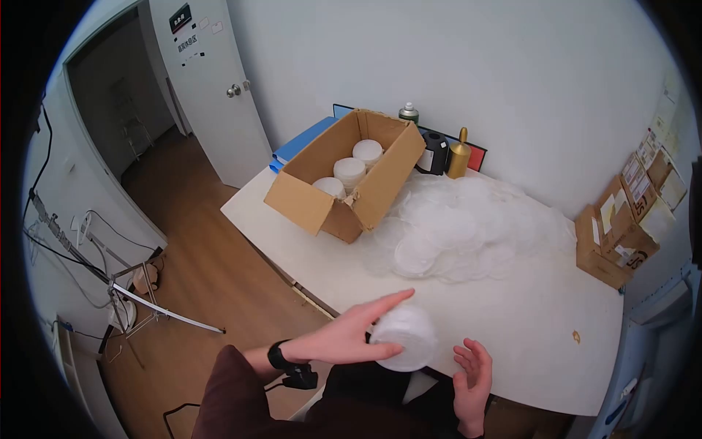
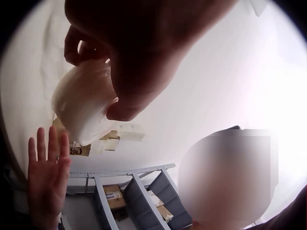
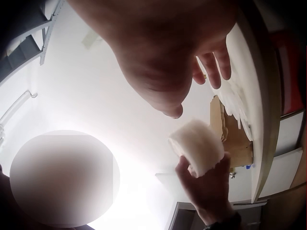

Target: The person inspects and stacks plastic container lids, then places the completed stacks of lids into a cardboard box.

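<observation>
My left hand (image 1: 347, 338) grips a short stack of white, translucent round lids (image 1: 415, 338) above the table's front edge. The thumb and fingers hold the stack (image 2: 79, 98) from its side in the left wrist view. To the right of it, my right hand (image 1: 474, 377) is apart from the stack, its fingers extended and holding nothing. Beyond both hands, a large loose pile of similar thin, clear-white round lids (image 1: 468, 227) spreads over the white table (image 1: 526, 329). An open cardboard box (image 1: 387, 183) at the back left holds several stacks of white lids (image 1: 349, 173).
Behind the box lie blue folders (image 1: 303, 143). A green-and-white can (image 1: 409, 113), a black container (image 1: 433, 152) and a gold bottle (image 1: 458, 157) stand along the wall. Cardboard boxes (image 1: 614, 238) sit at the right end. A metal stand (image 1: 110, 282) is on the floor at left.
</observation>
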Motion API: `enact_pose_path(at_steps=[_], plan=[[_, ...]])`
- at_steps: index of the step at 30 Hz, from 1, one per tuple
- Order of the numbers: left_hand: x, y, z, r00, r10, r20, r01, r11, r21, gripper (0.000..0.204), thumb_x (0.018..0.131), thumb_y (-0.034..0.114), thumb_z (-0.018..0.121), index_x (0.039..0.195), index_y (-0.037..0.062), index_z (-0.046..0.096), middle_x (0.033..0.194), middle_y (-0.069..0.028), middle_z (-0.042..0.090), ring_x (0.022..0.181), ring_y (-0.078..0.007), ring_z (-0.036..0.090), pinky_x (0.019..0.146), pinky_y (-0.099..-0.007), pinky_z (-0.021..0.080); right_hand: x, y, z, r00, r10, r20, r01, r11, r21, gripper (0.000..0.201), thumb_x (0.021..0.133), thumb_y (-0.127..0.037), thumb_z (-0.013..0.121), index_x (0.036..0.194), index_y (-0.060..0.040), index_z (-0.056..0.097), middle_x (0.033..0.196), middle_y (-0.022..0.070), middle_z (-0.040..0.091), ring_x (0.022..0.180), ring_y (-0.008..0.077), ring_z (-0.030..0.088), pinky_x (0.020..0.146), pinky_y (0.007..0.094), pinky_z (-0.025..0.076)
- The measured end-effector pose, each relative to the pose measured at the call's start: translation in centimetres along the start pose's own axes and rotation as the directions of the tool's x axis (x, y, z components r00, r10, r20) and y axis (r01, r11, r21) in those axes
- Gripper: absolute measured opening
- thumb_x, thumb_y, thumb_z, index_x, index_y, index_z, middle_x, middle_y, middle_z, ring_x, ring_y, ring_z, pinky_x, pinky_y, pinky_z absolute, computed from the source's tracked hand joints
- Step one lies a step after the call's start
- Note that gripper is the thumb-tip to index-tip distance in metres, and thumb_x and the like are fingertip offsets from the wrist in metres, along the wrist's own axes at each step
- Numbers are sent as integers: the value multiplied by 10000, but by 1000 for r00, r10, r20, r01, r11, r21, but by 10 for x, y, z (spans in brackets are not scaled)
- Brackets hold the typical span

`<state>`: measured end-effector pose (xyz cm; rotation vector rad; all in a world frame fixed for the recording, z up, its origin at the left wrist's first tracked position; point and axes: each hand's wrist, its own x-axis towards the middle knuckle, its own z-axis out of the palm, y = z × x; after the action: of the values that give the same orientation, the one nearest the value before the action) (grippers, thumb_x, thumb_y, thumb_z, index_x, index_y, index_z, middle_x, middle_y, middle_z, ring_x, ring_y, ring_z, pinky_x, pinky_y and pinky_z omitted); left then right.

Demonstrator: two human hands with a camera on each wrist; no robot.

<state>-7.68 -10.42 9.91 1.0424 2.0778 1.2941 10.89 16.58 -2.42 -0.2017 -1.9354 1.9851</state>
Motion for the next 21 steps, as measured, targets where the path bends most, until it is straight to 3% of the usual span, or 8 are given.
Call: enact_pose_path(at_steps=[2,4,6,10,13,14,15,21], plan=[[-7,30,-54,950,119,-287,-138,989,-49,1037,1009,205,810,1843,67,210,1752,-205,480,1547,-315,565,1295,-456,433,7,2,0,998,-15,-67,13,999,-37,620,1042,-39,643,1643,-4,494,1603,194,598,1346,273,678,1158,430,545],[9,50,-111,788,246,-564,-295,955,4,1024,990,123,785,1841,65,218,1744,-167,470,1556,-289,545,1311,-460,417,9,2,0,989,-3,-145,-14,994,-111,454,1032,-34,660,1483,5,620,1424,177,700,1238,285,726,1083,428,577],[38,66,-173,726,216,-653,-238,970,55,1004,979,173,780,1825,51,254,1683,-178,530,1525,-298,571,1295,-455,439,5,5,2,985,13,-169,-39,988,-151,377,1027,-31,669,1403,10,683,1335,169,751,1183,291,751,1046,427,593],[109,42,-273,794,118,-596,134,922,362,904,967,387,782,1719,14,446,1528,-195,659,1389,-329,660,1211,-450,519,12,2,7,999,1,-37,-15,926,-377,224,1141,-111,714,1296,43,767,1234,129,791,1155,216,732,1024,379,589],[161,1,-311,883,-57,-465,232,915,329,858,962,422,787,1670,19,515,1498,-199,678,1377,-298,661,1203,-426,524,12,0,10,997,8,-74,-38,911,-411,213,1134,-106,720,1274,47,769,1207,136,795,1121,225,740,1002,376,592],[172,-3,-310,899,-274,-342,366,899,241,825,967,440,791,1636,23,549,1468,-174,688,1318,-253,684,1153,-380,547,12,-2,10,997,1,-75,-34,895,-446,204,1132,-105,722,1258,47,770,1191,140,798,1102,230,743,990,377,594],[179,-8,-307,860,-472,-194,503,847,170,793,972,458,795,1603,27,583,1437,-148,699,1260,-208,707,1103,-335,571,11,-2,10,997,-6,-71,-29,876,-481,196,1129,-105,724,1242,48,771,1176,144,800,1082,236,746,978,377,596],[211,-33,-293,734,-679,13,647,705,292,662,954,390,834,1491,30,688,1352,-99,763,1146,-177,758,1007,-303,630,10,4,11,992,-59,-109,-4,863,-504,185,1125,-105,726,1215,51,769,1151,150,800,1053,247,745,960,383,597]])
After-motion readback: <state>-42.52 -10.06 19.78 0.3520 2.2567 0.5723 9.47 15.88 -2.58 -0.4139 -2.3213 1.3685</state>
